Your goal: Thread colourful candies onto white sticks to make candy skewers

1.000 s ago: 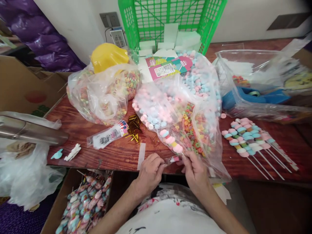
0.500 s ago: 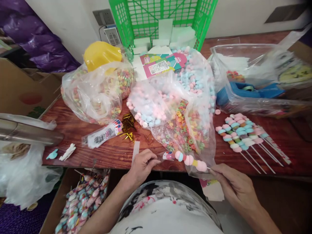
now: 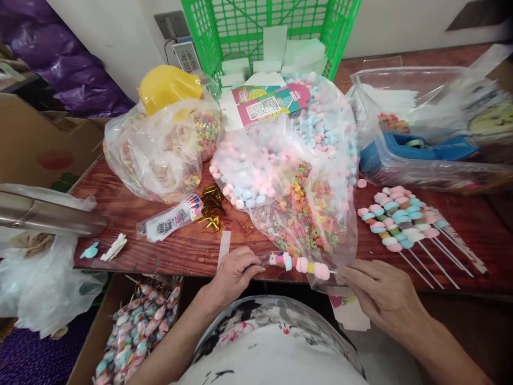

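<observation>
A candy skewer [image 3: 306,266] of pink, blue and yellow pieces lies level in front of the table's edge. My right hand [image 3: 380,291] pinches its white stick at the right end. With thumb and fingers together, my left hand [image 3: 239,269] grips a clear printed wrapper [image 3: 278,259], whose printed part covers the skewer's left end. Behind the skewer is an open plastic bag of ring candies [image 3: 310,214] and pink and blue marshmallows [image 3: 252,182]. More skewers [image 3: 401,216] lie at the right, their sticks pointing toward me. A stack of flat wrappers [image 3: 170,220] rests at the left.
A green crate [image 3: 272,16] stands at the back. At the right is a clear tub [image 3: 433,170] with a blue tape dispenser [image 3: 428,147]. Bagged candies [image 3: 156,155] and a steel flask [image 3: 52,214] are at the left. Below stands a box of wrapped skewers [image 3: 138,326].
The skewer has moved left, its tip further into the wrapper's printed part. My right hand has shifted slightly left with the stick; my left hand has hardly moved.
</observation>
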A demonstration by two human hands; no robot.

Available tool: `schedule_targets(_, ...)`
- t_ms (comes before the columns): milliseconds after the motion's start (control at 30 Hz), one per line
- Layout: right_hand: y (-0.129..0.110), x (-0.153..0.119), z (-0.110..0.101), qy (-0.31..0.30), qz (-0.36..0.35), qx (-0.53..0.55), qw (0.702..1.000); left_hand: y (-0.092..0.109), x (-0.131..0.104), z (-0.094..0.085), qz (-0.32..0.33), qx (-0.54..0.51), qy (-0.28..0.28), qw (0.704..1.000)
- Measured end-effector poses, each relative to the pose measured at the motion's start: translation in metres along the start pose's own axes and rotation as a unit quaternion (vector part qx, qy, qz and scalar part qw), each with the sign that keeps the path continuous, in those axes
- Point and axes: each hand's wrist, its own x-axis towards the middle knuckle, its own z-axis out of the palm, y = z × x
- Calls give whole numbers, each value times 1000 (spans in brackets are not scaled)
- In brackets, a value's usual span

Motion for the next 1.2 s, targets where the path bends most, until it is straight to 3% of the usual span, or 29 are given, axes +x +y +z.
schedule_targets(167,10,15,-9,-35,-30,-1,999,-3,2,-5,59,-1,-48,997)
schedule_targets(300,8,24,-14,-29,-79,-9,996,-5,4,-8,83,9,-94,992)
schedule_targets(467,5,14,-14,34,-77,-7,996,1,11,-15,69,10,-136,988)
schedule_targets(833,1,2,-18,28,-87,-57,994,8,14,-13,91,14,-165,982)
schedule_targets(1000,1,1,-20,5,-99,-37,994,14,16,-16,126,80,-184,971)
schedule_targets(1200,6,9,-26,-42,-136,-42,989,23,30,-26,205,134,-250,937)
